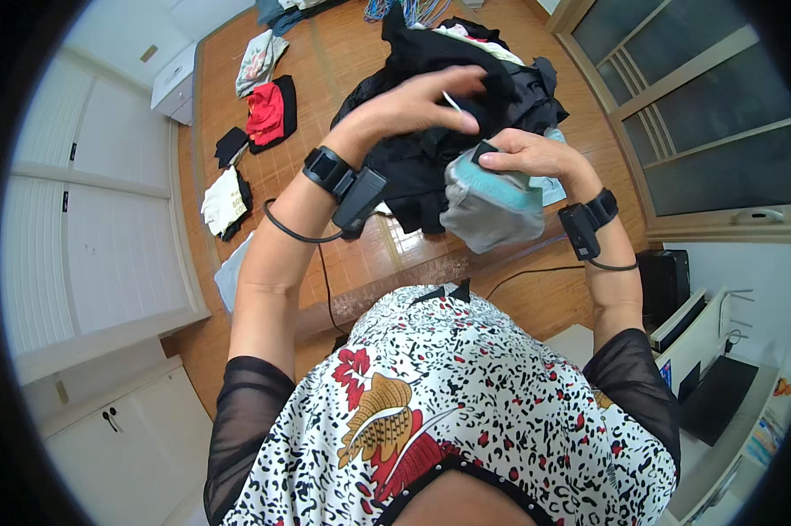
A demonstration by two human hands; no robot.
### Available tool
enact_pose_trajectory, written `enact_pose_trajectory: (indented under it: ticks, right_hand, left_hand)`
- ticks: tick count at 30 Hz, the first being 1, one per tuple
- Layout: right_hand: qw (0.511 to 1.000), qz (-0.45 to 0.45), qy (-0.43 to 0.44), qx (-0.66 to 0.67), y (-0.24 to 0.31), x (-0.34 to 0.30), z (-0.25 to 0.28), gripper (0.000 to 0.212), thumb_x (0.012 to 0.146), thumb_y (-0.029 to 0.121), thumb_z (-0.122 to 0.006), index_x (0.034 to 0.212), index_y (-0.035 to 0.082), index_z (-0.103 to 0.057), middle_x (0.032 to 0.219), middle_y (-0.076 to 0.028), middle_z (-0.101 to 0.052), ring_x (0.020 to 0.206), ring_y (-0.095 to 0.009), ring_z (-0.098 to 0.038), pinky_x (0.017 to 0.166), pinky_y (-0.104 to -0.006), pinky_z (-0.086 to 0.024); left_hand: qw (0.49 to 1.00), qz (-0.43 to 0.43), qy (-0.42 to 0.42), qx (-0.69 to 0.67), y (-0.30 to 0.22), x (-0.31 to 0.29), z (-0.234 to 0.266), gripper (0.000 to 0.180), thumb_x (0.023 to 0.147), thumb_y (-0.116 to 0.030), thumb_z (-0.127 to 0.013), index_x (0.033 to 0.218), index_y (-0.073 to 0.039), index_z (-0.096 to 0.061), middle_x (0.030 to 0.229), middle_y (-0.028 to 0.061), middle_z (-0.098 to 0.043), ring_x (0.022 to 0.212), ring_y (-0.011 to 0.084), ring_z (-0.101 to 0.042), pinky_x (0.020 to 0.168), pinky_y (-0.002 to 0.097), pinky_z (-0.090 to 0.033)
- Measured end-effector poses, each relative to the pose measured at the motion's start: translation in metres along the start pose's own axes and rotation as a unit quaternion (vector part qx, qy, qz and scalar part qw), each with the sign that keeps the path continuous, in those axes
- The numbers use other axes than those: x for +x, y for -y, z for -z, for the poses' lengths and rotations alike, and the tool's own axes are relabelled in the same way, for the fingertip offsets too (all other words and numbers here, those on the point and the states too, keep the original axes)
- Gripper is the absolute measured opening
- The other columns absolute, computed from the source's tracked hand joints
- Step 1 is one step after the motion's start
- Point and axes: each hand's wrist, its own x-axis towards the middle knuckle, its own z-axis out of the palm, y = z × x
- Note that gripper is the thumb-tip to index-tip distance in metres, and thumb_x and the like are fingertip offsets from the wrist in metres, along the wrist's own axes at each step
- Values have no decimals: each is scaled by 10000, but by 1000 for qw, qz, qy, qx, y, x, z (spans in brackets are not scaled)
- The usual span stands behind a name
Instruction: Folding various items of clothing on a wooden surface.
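My right hand (pixel 540 156) is closed on a bundled grey garment with a light teal band (pixel 493 206), thumb on top beside a small black patch. The bundle hangs in front of the dark pile, and its kind is hard to make out. To its left, my left hand (pixel 417 103) is raised over a heap of black clothes (pixel 404 175), its thumb and fingers apart and a little blurred. A thin white sliver (pixel 450 102) shows between thumb and fingers; whether it is touched I cannot tell. Both wrists wear black strapped devices with cables.
Folded clothes lie along the left of the tiled platform: a red garment on black (pixel 267 116), a white one (pixel 226 202) and a printed grey one (pixel 259 63). Blue hangers (pixel 413 10) lie at the far edge. White cabinets (pixel 106 245) stand left, glazed sliding doors (pixel 702 114) right.
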Motion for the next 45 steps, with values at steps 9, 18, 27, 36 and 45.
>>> enact_pose_trajectory:
  ticks: [9,18,27,36,45]
  right_hand:
    - [997,18,-58,-37,20,39,5,289,977,252,-592,976,-24,-676,763,63,-607,724,-45,-480,694,-256,-449]
    - [988,140,-7,-64,-10,90,-25,581,624,241,-917,1070,-32,-663,910,-40,-706,824,-148,-626,799,-305,-502]
    - [872,9,-111,477,-33,120,-72,205,975,94,-501,1027,-23,-661,996,-114,-691,874,-226,-686,810,-372,-564]
    - [965,-47,-108,234,-30,132,-84,269,876,124,-674,1090,-27,-616,963,-129,-673,872,-203,-668,807,-336,-560]
    - [950,103,-245,167,-19,106,-106,342,921,256,-676,678,20,-631,616,22,-593,636,-51,-576,625,-221,-480]
  left_hand:
    - [987,134,37,-81,5,-69,-16,420,835,-268,-777,1130,11,-669,940,18,-679,879,89,-565,817,282,-472]
    - [929,175,-115,-305,9,-131,19,327,959,-210,-623,1169,39,-645,1034,59,-700,902,120,-632,844,284,-505]
    - [961,215,-147,-93,26,-177,-6,713,765,-452,-813,1244,-5,-534,1135,126,-620,1058,158,-569,886,321,-487]
    - [846,187,-172,-469,27,-202,-49,438,931,-221,-677,1295,-11,-552,1250,80,-620,1075,199,-615,973,371,-476]
    - [677,61,-227,-697,22,-211,-35,393,1008,-265,-536,1329,-38,-518,1335,123,-572,1276,276,-517,1123,458,-363]
